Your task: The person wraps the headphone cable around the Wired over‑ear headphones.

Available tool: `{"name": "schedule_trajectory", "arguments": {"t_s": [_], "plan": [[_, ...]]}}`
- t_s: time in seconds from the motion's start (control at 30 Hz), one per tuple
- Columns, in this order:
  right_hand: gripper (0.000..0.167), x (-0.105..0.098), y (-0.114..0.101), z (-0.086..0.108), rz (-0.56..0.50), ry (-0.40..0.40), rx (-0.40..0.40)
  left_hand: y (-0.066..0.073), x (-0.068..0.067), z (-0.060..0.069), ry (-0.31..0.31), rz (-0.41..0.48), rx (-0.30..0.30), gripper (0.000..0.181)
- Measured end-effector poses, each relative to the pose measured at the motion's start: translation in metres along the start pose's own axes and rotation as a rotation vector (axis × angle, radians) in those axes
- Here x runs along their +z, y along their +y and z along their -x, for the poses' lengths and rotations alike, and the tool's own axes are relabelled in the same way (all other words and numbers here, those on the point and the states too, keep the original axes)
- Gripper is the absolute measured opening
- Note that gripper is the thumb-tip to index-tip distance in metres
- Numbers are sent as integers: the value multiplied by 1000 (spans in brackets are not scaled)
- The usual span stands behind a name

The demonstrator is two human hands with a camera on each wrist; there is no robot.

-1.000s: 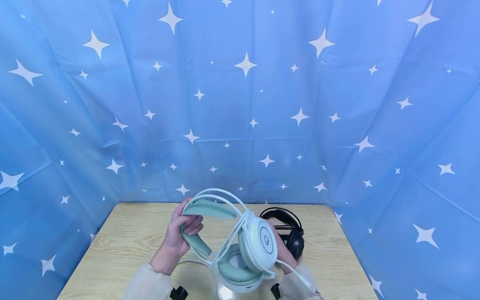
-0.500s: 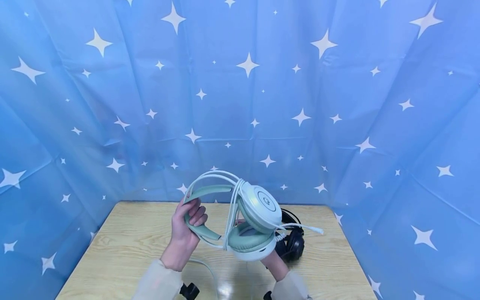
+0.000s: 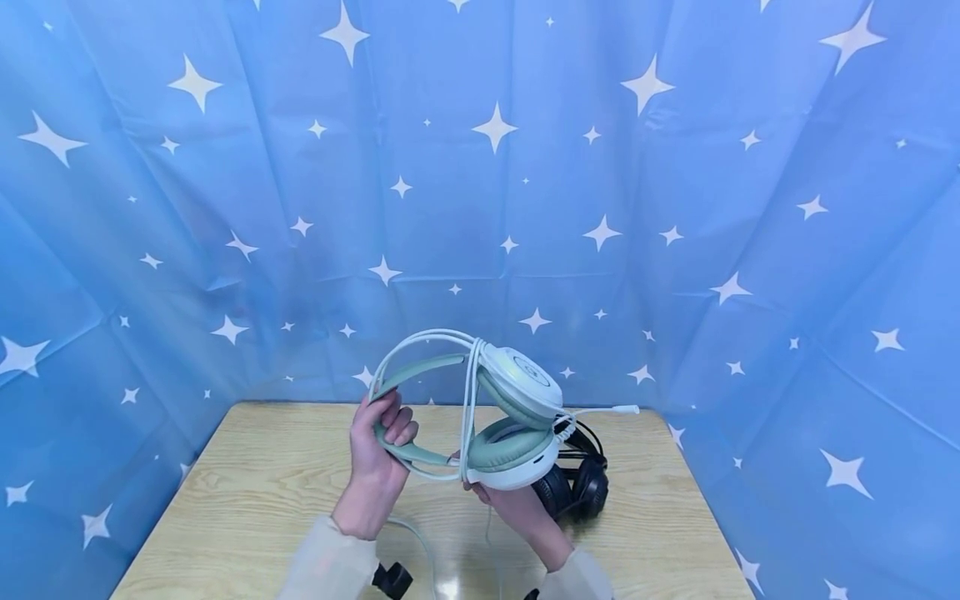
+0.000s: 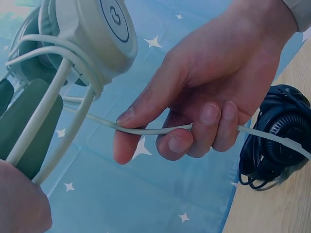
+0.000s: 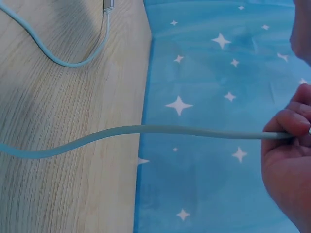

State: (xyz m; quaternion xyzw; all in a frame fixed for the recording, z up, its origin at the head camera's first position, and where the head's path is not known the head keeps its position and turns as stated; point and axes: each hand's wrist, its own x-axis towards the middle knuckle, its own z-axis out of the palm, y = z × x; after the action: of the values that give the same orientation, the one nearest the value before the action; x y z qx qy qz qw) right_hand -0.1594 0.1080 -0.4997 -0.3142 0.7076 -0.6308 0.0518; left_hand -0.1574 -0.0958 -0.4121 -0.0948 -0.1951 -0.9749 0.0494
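Note:
A white and mint-green headset (image 3: 525,383) is held up above the table, its headband to the left and its ear cups to the right. My left hand (image 3: 378,458) grips the padded headband, fingers curled round it. Loops of cable (image 3: 470,400) wrap round the headset beside the ear cups. Below the lower ear cup is my right hand (image 3: 525,512), partly hidden by it. In the left wrist view, the right hand (image 4: 209,87) pinches a loose run of the headset cable (image 4: 262,133) between thumb and fingers. A thin microphone boom (image 3: 600,409) points right.
Black headphones (image 3: 590,487) lie on the wooden table (image 3: 247,492), right of my right hand. A metal plug (image 5: 108,5) at the cable's end shows on the table in the right wrist view. A blue star-patterned curtain (image 3: 450,208) surrounds the table.
The headset has risen and turned, its microphone boom swinging to point right. My right hand has come from behind the ear cups to beneath them, and pinches the cable. The left grip stays.

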Motion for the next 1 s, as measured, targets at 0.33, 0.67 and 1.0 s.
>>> {"name": "schedule_trajectory", "arguments": {"t_s": [0.33,0.67,1.0], "plan": [[31,7,-10,5,-153,-6,45,-6,8,-4,156,-122,86,28],[36,10,-15,6,-113,10,194,-10,10,-3,192,-194,186,22],[34,11,-14,3,-96,-19,174,-12,10,-3,195,-278,238,21]]}}
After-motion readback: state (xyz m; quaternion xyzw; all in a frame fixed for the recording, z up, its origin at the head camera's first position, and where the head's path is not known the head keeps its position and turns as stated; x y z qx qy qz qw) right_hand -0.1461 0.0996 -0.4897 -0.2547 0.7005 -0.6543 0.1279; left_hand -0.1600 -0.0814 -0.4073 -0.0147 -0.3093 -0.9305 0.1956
